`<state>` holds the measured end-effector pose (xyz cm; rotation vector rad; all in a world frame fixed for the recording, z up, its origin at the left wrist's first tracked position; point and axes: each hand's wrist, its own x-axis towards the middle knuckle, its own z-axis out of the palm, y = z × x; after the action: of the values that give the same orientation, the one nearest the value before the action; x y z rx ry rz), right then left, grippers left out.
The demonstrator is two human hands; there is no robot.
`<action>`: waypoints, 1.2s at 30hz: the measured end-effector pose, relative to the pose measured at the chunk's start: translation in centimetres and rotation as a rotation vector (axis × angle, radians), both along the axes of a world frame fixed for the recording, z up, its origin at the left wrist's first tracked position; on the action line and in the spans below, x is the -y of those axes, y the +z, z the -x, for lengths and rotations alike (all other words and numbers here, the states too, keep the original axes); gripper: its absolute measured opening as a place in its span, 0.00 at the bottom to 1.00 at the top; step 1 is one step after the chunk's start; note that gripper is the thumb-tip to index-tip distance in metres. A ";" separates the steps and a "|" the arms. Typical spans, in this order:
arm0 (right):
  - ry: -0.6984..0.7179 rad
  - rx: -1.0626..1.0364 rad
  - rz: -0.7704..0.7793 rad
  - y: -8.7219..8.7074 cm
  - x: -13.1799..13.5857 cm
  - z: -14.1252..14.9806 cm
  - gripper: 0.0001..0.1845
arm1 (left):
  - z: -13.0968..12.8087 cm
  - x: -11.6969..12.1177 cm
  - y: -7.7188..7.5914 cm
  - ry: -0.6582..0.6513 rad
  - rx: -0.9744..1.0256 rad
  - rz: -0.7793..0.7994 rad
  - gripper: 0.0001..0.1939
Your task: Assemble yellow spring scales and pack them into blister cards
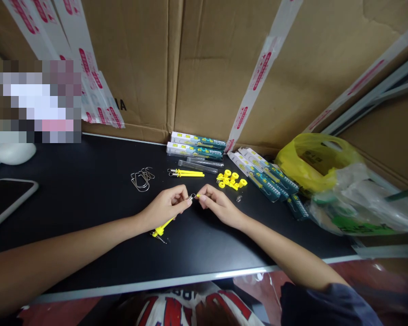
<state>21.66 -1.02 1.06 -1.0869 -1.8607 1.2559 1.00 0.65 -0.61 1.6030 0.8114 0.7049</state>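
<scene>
My left hand (166, 207) is closed around a yellow plastic rod (162, 227) with a metal tip, held slanted over the black table (88, 203). My right hand (217, 203) pinches a small yellow piece (197, 196) right at the rod's metal end, fingertips of both hands almost touching. Beyond the hands lie two finished yellow rods (187, 173), a pile of small yellow caps (231, 178) and a bundle of bent metal wires (142, 177).
Packaged boxes (195, 145) and clear tubes (199, 165) lie at the back by a cardboard wall. More packets (263, 174) fan out to the right beside a yellow bag (313, 163) and clear plastic bags (360, 203). A phone (5, 199) lies at left.
</scene>
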 end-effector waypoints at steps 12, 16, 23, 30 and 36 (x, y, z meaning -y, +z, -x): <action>0.052 -0.076 0.060 -0.2 -0.1 0.2 0.16 | -0.1 0.0 0.1 0.015 -0.030 -0.043 0.11; 0.084 -0.072 0.094 -0.1 -0.1 0.2 0.16 | -0.1 0.0 0.3 0.017 -0.030 -0.045 0.12; 0.116 -0.109 0.137 0.0 -0.2 0.3 0.16 | -0.2 -0.1 0.3 0.001 -0.018 -0.068 0.12; 0.098 -0.144 0.163 -0.1 -0.3 0.4 0.16 | -0.1 -0.1 0.1 -0.001 -0.028 -0.077 0.12; 0.069 -0.176 0.179 -0.3 -0.3 0.5 0.16 | -0.2 0.0 0.1 0.004 -0.065 -0.125 0.11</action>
<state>21.18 -0.71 0.79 -0.9760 -1.6913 1.5311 1.18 0.67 -0.48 1.7450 0.8314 0.7217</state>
